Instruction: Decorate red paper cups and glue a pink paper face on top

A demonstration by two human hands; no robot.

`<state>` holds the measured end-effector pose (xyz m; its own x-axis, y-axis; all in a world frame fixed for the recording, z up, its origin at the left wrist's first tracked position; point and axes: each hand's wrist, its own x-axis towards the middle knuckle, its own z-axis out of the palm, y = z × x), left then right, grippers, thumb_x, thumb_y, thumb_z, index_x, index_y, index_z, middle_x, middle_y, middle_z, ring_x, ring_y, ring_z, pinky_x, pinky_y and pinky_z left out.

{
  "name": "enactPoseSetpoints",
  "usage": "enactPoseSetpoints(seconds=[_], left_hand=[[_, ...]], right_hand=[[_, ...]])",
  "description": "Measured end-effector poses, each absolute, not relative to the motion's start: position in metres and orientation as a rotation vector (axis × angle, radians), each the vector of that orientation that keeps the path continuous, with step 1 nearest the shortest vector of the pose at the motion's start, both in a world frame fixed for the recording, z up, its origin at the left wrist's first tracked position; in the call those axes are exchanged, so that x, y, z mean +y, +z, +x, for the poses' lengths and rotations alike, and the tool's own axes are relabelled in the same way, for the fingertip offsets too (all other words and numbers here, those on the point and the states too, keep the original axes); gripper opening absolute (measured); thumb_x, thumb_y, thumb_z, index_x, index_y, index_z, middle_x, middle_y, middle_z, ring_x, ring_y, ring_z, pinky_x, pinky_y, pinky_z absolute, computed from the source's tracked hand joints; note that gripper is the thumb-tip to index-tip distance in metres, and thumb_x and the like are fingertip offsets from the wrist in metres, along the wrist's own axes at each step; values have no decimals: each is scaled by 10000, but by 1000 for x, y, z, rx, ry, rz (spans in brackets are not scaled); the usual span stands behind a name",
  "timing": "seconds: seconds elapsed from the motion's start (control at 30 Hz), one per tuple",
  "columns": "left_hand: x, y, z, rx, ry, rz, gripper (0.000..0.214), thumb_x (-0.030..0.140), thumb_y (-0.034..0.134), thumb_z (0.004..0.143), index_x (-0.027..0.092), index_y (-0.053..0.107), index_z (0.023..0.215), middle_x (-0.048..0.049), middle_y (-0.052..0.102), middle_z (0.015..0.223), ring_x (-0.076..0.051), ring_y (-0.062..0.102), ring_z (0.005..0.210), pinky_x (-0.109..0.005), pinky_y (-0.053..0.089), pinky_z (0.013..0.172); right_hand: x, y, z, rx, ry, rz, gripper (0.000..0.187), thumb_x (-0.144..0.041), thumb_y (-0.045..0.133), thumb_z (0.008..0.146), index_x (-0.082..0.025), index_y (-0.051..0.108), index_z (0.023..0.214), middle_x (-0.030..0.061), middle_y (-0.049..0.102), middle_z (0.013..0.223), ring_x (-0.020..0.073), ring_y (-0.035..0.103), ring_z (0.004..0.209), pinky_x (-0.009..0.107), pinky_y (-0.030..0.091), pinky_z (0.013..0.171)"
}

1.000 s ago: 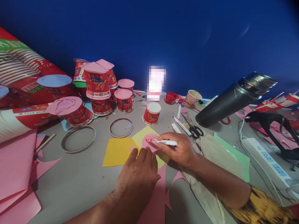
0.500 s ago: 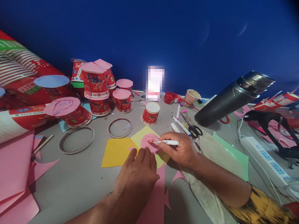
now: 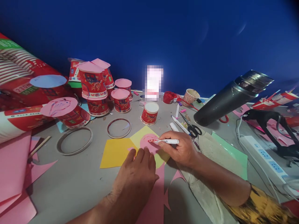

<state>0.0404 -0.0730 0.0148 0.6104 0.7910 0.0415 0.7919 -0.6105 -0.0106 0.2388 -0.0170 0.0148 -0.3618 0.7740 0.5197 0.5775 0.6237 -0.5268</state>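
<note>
R hand (image 3: 179,147): fingers + thumb closed on white marker (image 3: 171,141), a narrow pinch near its red-stained nib end, barrel lying approx. level, nib pointing L. Nib is at pink paper disc (image 3: 145,143), just L of the grip; can't tell if it's touching. Disc has curved line drawn nr its far edge & lies over pale yellow sheet (image 3: 141,133).

L hand (image 3: 139,174), nearer the wearer & L of the grip: palm down, fingers bent, tips on the papers by the disc's near side; can't tell if it's pinching anything. Deeper yellow sheet (image 3: 114,152) lies L of those fingertips; pink strip (image 3: 155,196) runs from under L hand twd the wearer.

Just beyond the grip: capped marker (image 3: 179,124) and black-handled scissors (image 3: 196,132), side by side. Beyond & a bit L: red cup (image 3: 149,118), upside down. Farther L: tape ring (image 3: 107,128), then pink-topped cups (image 3: 93,84), some stacked. R of the grip: pale cloth (image 3: 212,149), green sheet (image 3: 233,152), w/ dark flask (image 3: 219,104) leaning beyond, power strip (image 3: 268,161) farthest R.
</note>
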Motion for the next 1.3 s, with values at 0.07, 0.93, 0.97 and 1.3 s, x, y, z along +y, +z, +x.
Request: enactPoseSetpoints(seconds=[0.07,0.93,0.97,1.3], left_hand=[[-73,17,41,-1382,-18,-2809,412,347,821,889,89,776,1207,-224,770,1183,-372,736,1063,-541,586,968],[-75,16,40,-1346,-33,-2746,407,378,844,863,115,797,1170,-192,792,1155,-348,746,1015,-508,617,931],[-75,16,40,-1343,-43,-2740,409,380,848,859,116,798,1167,-192,793,1155,-346,746,1011,-504,618,926],[-76,11,37,-1313,-150,-2701,482,435,878,824,110,800,1171,-193,796,1186,-351,750,1013,-499,615,928]], right_hand=[[-18,15,240,-2047,328,-1089,187,-361,683,996,-227,765,895,26,809,775,156,737,661,237,549,647],[-19,18,239,-1998,374,-1133,173,-305,665,957,-210,742,834,1,767,714,116,650,556,222,470,584],[-19,18,239,-1995,377,-1143,178,-306,663,953,-208,738,825,2,762,708,114,643,549,222,465,580],[-16,21,245,-1977,301,-1220,200,-292,640,932,-200,698,764,-34,631,565,93,485,462,224,371,509]])
